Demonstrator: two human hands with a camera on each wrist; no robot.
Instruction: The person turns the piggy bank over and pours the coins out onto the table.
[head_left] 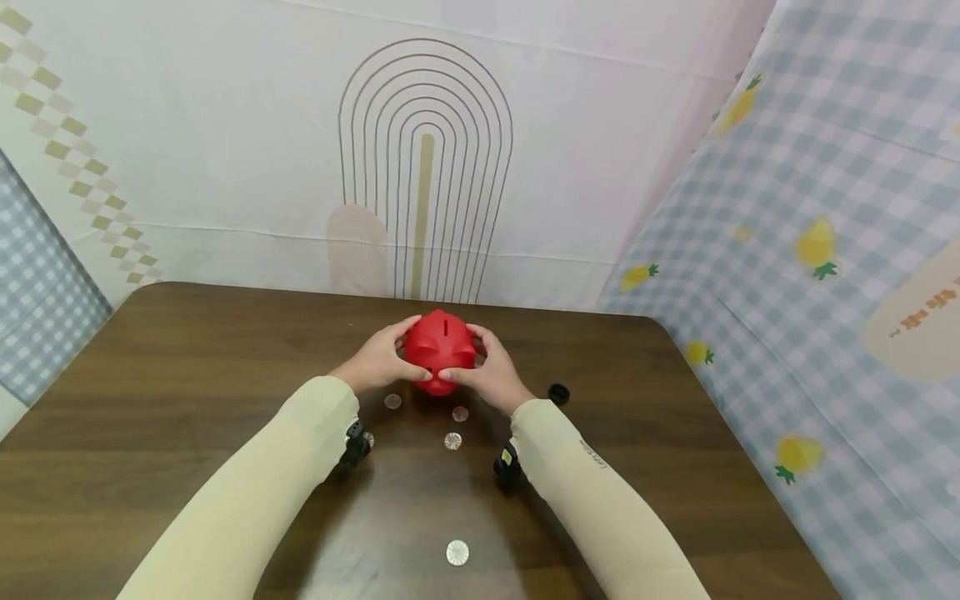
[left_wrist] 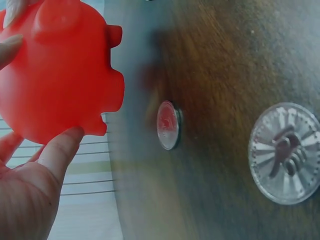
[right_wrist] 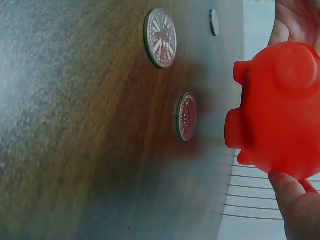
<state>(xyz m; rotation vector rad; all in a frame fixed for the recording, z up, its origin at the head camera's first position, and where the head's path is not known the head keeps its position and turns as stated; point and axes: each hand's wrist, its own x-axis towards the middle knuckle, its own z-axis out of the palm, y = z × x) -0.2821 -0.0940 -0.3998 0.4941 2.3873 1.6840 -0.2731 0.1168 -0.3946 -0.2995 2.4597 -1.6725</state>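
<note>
A red piggy bank [head_left: 439, 342], with a dark coin slot on its top, is held between both hands near the back of the table. My left hand [head_left: 381, 360] grips its left side, thumb toward the front. On the other side my right hand [head_left: 497, 372] grips it the same way. Both wrist views show the piggy bank's stubby feet raised off the tabletop. Several silver coins lie flat below and in front of it, among them one coin [head_left: 453, 441] with a radiating pattern and another coin [left_wrist: 168, 125] reflecting red.
A round black cap [head_left: 558, 393] lies right of the right hand. The nearest coin [head_left: 457, 552] sits toward the front of the brown wooden table [head_left: 187, 400]. A white printed cloth [head_left: 247, 150] hangs behind, and a blue checked cloth [head_left: 750, 317] on the right.
</note>
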